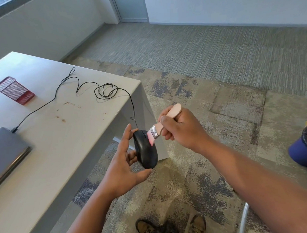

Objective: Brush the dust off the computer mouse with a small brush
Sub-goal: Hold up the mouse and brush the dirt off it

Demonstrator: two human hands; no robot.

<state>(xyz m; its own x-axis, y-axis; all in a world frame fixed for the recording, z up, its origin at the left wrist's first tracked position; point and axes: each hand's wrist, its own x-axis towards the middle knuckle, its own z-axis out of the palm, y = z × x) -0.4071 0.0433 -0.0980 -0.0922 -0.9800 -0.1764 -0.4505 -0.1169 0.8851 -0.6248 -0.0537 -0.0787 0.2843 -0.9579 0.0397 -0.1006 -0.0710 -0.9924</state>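
Observation:
My left hand (124, 161) holds a black wired computer mouse (146, 150) off the table's right edge, above the carpet, gripping it by its sides. My right hand (179, 129) is closed around the pale wooden handle of a small brush (164, 123). The brush has a metal ferrule and pinkish bristles, and the bristles touch the top of the mouse near its front. The black cable (90, 88) runs from the mouse in loops across the table to a closed grey laptop (4, 154).
The grey table (64, 147) carries a red mesh holder (14, 89) at the far left and some brown crumbs (63, 119). A blue bin with a dark liner (305, 149) stands on the carpet at the right. My shoes (171, 227) show at the bottom.

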